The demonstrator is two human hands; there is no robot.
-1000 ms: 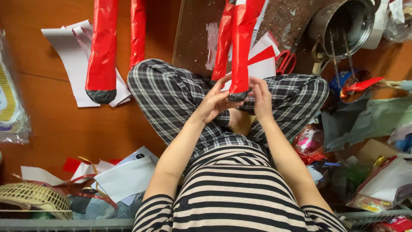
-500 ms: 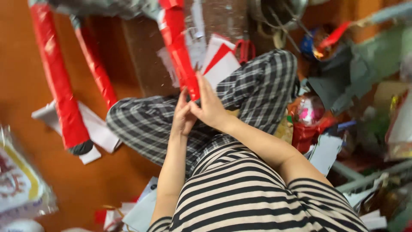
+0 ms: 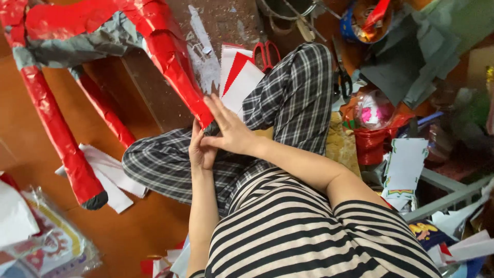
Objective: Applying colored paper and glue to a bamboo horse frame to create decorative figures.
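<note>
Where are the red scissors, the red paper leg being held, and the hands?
Red scissors (image 3: pixel 266 54), head view, on the handles.
Red paper leg (image 3: pixel 177 72), head view, mid-leg.
Right hand (image 3: pixel 231 131), head view, back.
Left hand (image 3: pixel 201 149), head view, back.

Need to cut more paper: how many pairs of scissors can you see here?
2: red-handled scissors beside the red and white paper sheets, black scissors right of the raised knee. More may hide under the clutter.

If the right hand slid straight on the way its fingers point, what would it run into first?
The right hand already lies with its fingertips on the red paper-wrapped leg of the papier-mache figure, so it would probably press up along that leg; depth is hard to judge.
</note>
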